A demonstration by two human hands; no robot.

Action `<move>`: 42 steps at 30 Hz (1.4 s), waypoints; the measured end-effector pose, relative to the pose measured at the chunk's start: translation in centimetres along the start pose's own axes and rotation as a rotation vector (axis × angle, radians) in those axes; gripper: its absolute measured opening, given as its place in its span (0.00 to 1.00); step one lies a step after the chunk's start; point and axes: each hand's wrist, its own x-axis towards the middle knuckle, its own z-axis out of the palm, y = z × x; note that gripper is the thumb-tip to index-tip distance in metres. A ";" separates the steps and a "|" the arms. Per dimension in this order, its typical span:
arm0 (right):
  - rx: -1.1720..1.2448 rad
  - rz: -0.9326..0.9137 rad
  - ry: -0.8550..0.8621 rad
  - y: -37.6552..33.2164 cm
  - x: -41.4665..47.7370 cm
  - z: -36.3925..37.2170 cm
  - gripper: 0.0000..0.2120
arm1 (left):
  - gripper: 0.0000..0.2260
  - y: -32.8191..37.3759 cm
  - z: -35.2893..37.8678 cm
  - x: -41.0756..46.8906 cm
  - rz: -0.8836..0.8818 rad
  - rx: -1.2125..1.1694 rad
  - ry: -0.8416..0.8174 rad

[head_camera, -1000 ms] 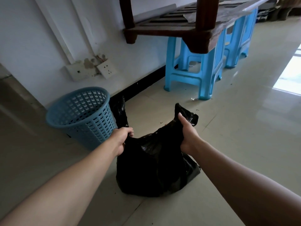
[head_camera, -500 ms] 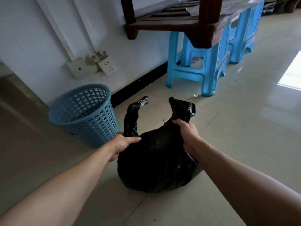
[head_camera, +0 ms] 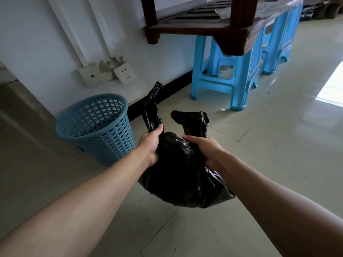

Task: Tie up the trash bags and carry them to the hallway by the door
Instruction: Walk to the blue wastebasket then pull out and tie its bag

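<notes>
A black trash bag (head_camera: 178,175) lies bulging on the tiled floor in front of me. My left hand (head_camera: 150,143) grips the base of its left flap, which sticks up toward the wall. My right hand (head_camera: 206,149) grips the base of the right flap, whose end bends over to the left. Both flaps are gathered into twisted strips. The two hands are close together over the bag's top, and the bag's mouth between them is drawn in.
A blue perforated waste basket (head_camera: 96,127) stands to the left against the wall. Light blue plastic stools (head_camera: 239,78) stand beyond, under a dark wooden shelf frame (head_camera: 204,28). Wall sockets (head_camera: 124,73) sit low on the white wall. Open tiled floor (head_camera: 278,154) stretches right.
Both hands have slid down the flaps and moved closer together over the bag. The flaps now stand free above the hands, and the bag's mouth has closed up.
</notes>
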 end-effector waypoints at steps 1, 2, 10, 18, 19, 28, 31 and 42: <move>0.003 -0.020 0.080 0.2 0.4 0.1 0.11 | 0.25 -0.1 -0.1 -0.2 -0.041 0.028 -0.064; 0.040 -0.037 0.134 0.2 0.8 0.1 0.07 | 0.28 -0.2 -0.4 -0.4 -0.074 0.074 -0.136; 0.193 -0.058 0.232 0.6 2.1 -1.5 0.13 | 0.15 -2.8 -2.4 -2.2 -0.191 0.704 -0.347; -0.440 0.002 -0.085 0.9 0.2 -4.3 0.18 | 0.11 -3.4 -1.8 -1.6 0.020 0.549 0.005; -0.483 -0.001 -0.057 1.1 0.2 -4.5 0.13 | 0.09 -3.3 -1.8 -1.5 0.040 0.507 0.042; -0.189 0.119 -0.198 1.1 0.0 -2.3 0.18 | 0.08 -4.3 -0.5 -1.8 0.147 0.557 0.006; -0.062 0.059 -0.080 1.2 0.6 -1.4 0.17 | 0.05 -4.4 0.1 -2.5 0.085 0.505 -0.069; 0.044 -0.022 0.023 0.4 1.3 -1.0 0.13 | 0.13 -0.6 -1.3 -1.0 0.092 0.390 0.063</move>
